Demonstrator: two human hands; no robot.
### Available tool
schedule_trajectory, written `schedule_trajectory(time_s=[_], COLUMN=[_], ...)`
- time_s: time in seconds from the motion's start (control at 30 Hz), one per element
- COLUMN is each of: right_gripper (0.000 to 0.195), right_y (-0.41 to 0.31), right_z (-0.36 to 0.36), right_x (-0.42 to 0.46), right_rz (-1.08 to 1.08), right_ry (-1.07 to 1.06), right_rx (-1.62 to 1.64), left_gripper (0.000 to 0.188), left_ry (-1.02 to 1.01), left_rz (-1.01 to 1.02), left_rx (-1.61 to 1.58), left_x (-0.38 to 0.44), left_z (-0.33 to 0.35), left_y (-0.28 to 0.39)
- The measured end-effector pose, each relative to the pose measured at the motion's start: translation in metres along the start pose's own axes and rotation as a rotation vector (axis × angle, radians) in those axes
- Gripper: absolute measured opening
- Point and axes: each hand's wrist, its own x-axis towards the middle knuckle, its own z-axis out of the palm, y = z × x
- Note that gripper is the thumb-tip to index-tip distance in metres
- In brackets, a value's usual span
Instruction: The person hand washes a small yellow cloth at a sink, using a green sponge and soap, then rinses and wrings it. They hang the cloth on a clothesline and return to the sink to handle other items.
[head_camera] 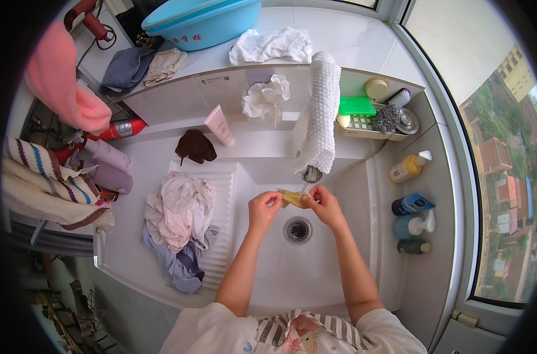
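Note:
A small yellow cloth (296, 198) is stretched between my two hands, under the water running from the faucet spout (311, 174). My left hand (265, 211) pinches its left end, and my right hand (324, 205) grips the right end. Both hands are above the white sink basin (295, 270), just beyond the metal drain (298, 230). A white textured towel (319, 110) is draped over the faucet. To the left, a heap of pale wet clothes (177, 212) lies partly on the ribbed washboard (219, 230) of the sink.
A dark brown cloth (196, 147) and a pink tube (219, 126) are behind the washboard. Several bottles, one a yellow pump bottle (405, 168), line the right ledge. A soap rack (370, 132) holds a steel-wool scrubber (386, 118). A blue basin (206, 26) sits on the back counter.

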Motion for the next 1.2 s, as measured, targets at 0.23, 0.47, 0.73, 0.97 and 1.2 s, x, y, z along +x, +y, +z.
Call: schedule_trajectory(time_s=[0.23, 0.47, 0.73, 0.97, 1.2], right_gripper=[0.021, 0.013, 0.012, 0.013, 0.013], right_y=[-0.012, -0.010, -0.004, 0.026, 0.006], right_z=[0.005, 0.006, 0.021, 0.024, 0.032], right_x=[-0.003, -0.002, 0.010, 0.017, 0.014], right_rz=[-0.034, 0.006, -0.066, -0.126, -0.003], right_ry=[0.078, -0.078, 0.081, 0.215, 0.130], right_rx=[-0.040, 0.611, 0.892, 0.372, 0.846], left_gripper=[0.008, 0.010, 0.013, 0.013, 0.014], left_ry=[0.052, -0.055, -0.294, -0.111, -0.028], left_rz=[0.016, -0.171, -0.284, -0.189, -0.321], left_rx=[0.009, -0.254, -0.391, -0.183, -0.558], left_x=[0.002, 0.001, -0.010, -0.003, 0.016], left_z=[-0.004, -0.004, 0.003, -0.004, 0.004], left_y=[0.006, -0.007, -0.006, 0.004, 0.005])
